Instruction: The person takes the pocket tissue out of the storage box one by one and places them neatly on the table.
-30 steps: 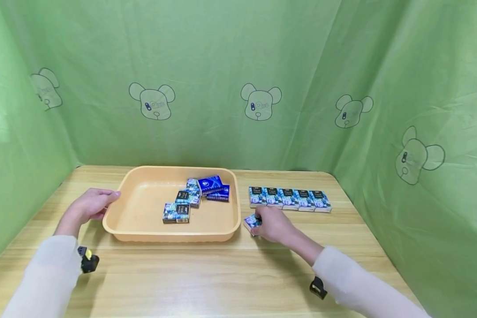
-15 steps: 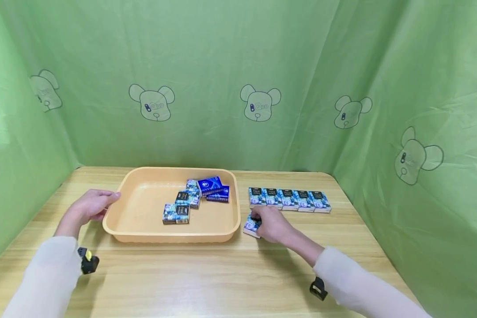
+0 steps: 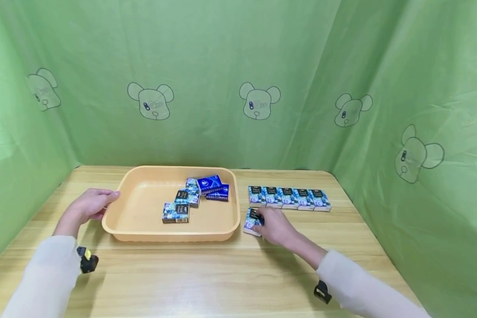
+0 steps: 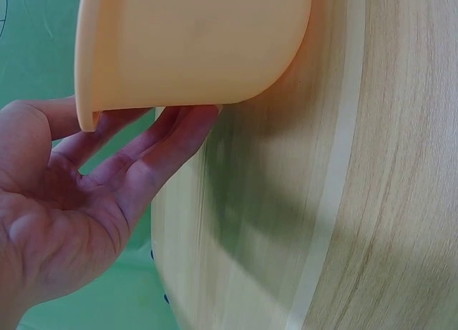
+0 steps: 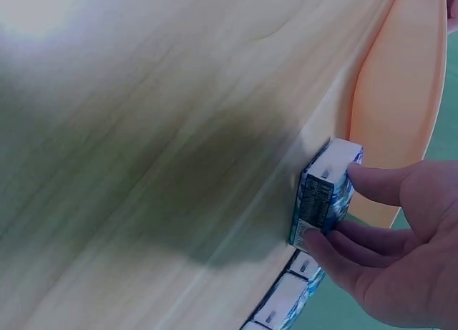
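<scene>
On the table right of a peach plastic tray (image 3: 143,233), my right hand (image 3: 276,226) pinches a small flat box (image 3: 251,223) with a blue floral print and a black top panel. In the right wrist view the thumb is at the white end of the box (image 5: 330,190), and a fingertip is at its barcoded side. Just beyond it lies a row of several matching boxes (image 3: 290,198), side by side. At the tray's left end my left hand (image 3: 93,204) holds the rim, thumb over the edge and fingers against the outer wall, as the left wrist view shows.
Inside the tray are several floral boxes (image 3: 176,213) and two plain dark blue boxes (image 3: 209,184), one partly on the other. The wooden table (image 3: 175,278) meets a green curtain (image 3: 206,141) at the back and sides.
The box under my right hand has turned from slanted to nearly in line with the row's first box, and more of its top now shows. The left hand and tray stay put.
</scene>
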Motion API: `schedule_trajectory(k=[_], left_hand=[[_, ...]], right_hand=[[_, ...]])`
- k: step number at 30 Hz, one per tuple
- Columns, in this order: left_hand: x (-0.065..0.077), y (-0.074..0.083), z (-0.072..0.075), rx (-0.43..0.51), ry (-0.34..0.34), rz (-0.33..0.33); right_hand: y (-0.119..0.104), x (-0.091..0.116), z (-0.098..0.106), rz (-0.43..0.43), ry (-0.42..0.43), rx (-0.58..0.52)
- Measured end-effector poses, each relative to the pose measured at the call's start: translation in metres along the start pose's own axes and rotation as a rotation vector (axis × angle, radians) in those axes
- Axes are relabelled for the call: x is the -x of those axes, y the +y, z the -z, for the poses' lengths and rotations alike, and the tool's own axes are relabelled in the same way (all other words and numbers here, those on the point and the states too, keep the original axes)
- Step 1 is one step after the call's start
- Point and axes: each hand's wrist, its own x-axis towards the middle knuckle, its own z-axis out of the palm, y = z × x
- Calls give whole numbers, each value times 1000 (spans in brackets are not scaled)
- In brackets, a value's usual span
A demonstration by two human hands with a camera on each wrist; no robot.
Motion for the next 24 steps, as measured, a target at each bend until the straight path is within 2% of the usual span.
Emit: schedule_trajectory(k=[5, 17, 24], left_hand=[[0, -1, 1, 4, 0, 6], [0, -2, -1, 15, -2, 9], [1, -1, 1, 3, -1, 2]], right_hand=[[1, -1, -3, 32, 13, -7], [1, -7, -10, 12, 57, -54], [6, -3, -9, 35, 67, -71]])
